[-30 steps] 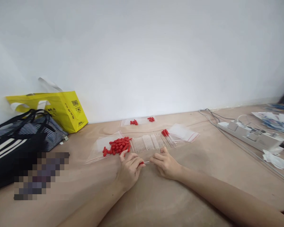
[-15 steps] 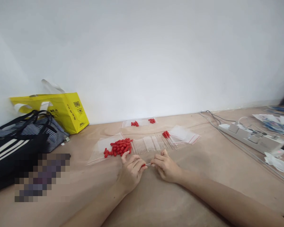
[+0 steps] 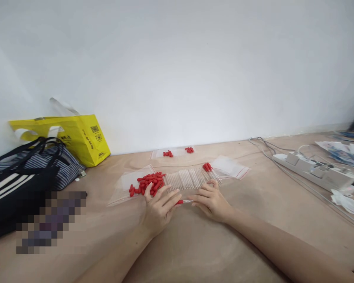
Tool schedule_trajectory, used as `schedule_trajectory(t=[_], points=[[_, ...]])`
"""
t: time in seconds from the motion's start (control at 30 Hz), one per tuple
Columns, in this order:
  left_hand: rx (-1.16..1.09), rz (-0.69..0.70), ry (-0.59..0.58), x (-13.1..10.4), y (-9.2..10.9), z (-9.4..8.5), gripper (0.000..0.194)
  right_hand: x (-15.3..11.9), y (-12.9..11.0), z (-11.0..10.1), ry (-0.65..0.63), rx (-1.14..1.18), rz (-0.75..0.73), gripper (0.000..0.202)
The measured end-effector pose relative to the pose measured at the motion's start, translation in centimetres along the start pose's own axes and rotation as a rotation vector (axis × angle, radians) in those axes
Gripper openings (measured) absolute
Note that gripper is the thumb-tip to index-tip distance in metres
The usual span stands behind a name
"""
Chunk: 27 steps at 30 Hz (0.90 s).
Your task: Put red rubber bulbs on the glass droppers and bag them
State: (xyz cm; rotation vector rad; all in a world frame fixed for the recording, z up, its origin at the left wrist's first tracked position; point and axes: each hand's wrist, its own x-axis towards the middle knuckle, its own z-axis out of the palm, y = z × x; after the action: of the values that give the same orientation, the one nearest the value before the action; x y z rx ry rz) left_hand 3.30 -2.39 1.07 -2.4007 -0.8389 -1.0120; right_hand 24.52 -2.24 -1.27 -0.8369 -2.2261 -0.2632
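Observation:
Between my hands lies a thin clear stick (image 3: 187, 201) with a red bulb-shaped tip (image 3: 179, 202) on its left end. My left hand (image 3: 159, 208) pinches the red tip at its outer end, the other fingers stretched loosely above. On the bare end of the stick, the fingers of my right hand (image 3: 211, 202) are closed. Just beyond my left hand is a pile of loose red tips (image 3: 150, 181) on a clear plastic bag (image 3: 120, 192). A row of thin clear sticks (image 3: 185, 179) lies past my fingers. Several red-tipped sticks (image 3: 208, 168) lie at the row's right end.
Another clear bag (image 3: 230, 167) lies to the right. Near the wall are two small red clusters, one left (image 3: 168, 153) and one right (image 3: 189, 150). A yellow bag (image 3: 94, 137) and a black bag (image 3: 17, 196) stand left; a power strip (image 3: 315, 173) with cables lies right.
My left fingers have loosened and spread, and more of the red tip shows. Both hands have shifted slightly, the right fingers extending forward over the stick.

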Motion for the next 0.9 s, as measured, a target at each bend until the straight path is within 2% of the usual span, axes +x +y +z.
schedule_trajectory(t=[0.17, 0.33, 0.5, 0.57, 0.67, 0.8, 0.9], points=[[-0.019, 0.003, 0.011, 0.1, 0.4, 0.4, 0.010, -0.2, 0.0, 0.5, 0.005, -0.079, -0.026, 0.016], [-0.079, -0.034, 0.072, -0.3, 0.5, 1.3, 0.015, -0.3, -0.5, 1.0, -0.018, -0.089, -0.034, 0.016], [-0.056, -0.098, -0.025, -0.5, 0.2, 1.4, 0.010, 0.0, -0.4, 1.0, -0.046, -0.085, 0.011, 0.014], [-0.002, -0.147, -0.090, -0.5, -0.1, 1.2, 0.018, 0.3, 0.1, 0.9, -0.056, -0.122, 0.105, 0.013], [0.074, -0.196, -0.150, -0.8, -0.9, 1.1, 0.031, 0.9, 1.8, 0.7, -0.058, -0.204, 0.356, 0.017], [0.133, -0.242, -0.189, -1.4, -1.8, 1.3, 0.030, 1.8, 4.7, 0.6, -0.119, -0.306, 0.733, 0.024], [0.146, -0.263, -0.192, -1.7, -2.3, 1.5, 0.026, 2.3, 6.1, 0.9, -0.185, -0.354, 0.867, 0.028]])
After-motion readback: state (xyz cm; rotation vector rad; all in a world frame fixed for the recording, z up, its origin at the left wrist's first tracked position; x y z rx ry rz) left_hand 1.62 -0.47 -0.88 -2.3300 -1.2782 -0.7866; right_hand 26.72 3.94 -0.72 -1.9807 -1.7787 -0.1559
